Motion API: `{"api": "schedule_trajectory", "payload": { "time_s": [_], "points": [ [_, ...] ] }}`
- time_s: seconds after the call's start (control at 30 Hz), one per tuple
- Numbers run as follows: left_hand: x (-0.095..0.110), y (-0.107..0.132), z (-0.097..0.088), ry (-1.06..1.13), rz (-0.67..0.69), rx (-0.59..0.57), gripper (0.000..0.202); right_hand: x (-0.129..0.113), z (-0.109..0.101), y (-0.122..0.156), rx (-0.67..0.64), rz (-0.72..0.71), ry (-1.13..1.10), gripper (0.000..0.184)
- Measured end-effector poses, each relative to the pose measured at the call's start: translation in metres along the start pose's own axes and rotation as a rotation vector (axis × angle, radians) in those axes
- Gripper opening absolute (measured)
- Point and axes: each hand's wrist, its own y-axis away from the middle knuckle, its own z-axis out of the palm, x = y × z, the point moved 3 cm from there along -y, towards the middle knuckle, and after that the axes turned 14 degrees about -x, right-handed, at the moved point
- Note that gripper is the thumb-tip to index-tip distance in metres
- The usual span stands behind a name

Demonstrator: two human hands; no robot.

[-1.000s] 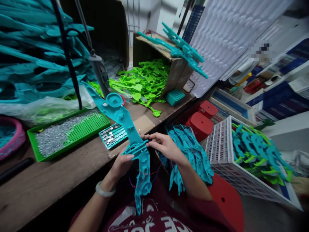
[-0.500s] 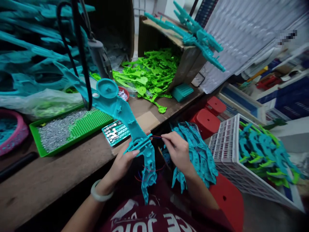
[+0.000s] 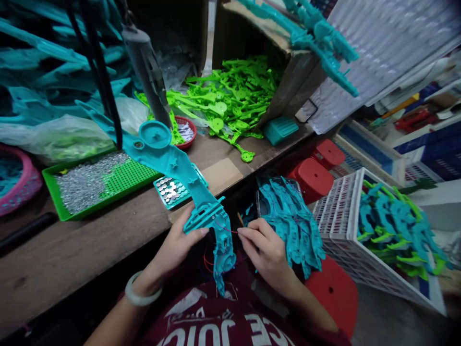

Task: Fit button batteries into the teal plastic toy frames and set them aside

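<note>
A crooked teal frame point(image 3: 180, 166) with a round cup point(image 3: 154, 135) slants across the worktop point(image 3: 90, 245) edge, the left grip point(image 3: 183, 242) pinching its middle, the right grip point(image 3: 264, 247) a red wire point(image 3: 228, 231); the frame partly blocks my view of a disc tray point(image 3: 183, 191).

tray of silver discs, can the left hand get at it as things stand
Probably not: the left hand is holding the teal plastic part, which also hides some of the tray of silver discs in this view.

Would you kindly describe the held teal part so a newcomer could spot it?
Find the brown workbench, then the left hand near its edge. It holds the teal plastic part, the only one with a red wire leading to the right hand.
</note>
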Motion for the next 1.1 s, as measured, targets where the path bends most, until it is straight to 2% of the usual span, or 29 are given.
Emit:
{"api": "schedule_trajectory", "payload": {
  "time_s": [0.17, 0.27, 0.43, 0.67, 0.9, 1.0, 1.1],
  "points": [
    [0.006, 0.002, 0.007, -0.021, -0.046, -0.003, 0.055, -0.009, -0.012, -0.004, -0.12, -0.047, 0.233, 0.019],
    [0.012, 0.003, 0.012, -0.072, -0.054, -0.019, 0.054, -0.014, -0.012, -0.008, -0.125, -0.074, 0.333, 0.017],
    [0.023, 0.004, 0.017, -0.15, 0.015, -0.01, 0.05, -0.017, -0.013, -0.013, -0.049, -0.067, 0.369, 0.018],
    [0.023, 0.004, 0.02, -0.149, 0.028, -0.041, 0.042, -0.018, -0.013, -0.014, -0.092, -0.057, 0.378, 0.019],
    [0.022, 0.004, 0.022, -0.193, 0.043, -0.064, 0.04, -0.011, 0.004, -0.012, 0.06, -0.078, 0.21, 0.015],
    [0.023, 0.004, 0.025, -0.153, 0.016, -0.046, 0.041, -0.007, 0.01, -0.009, 0.166, -0.056, 0.159, 0.015],
    [0.024, 0.006, 0.027, -0.17, 0.016, -0.021, 0.041, -0.003, 0.019, -0.007, 0.199, -0.012, 0.122, 0.014]
  ]
}}
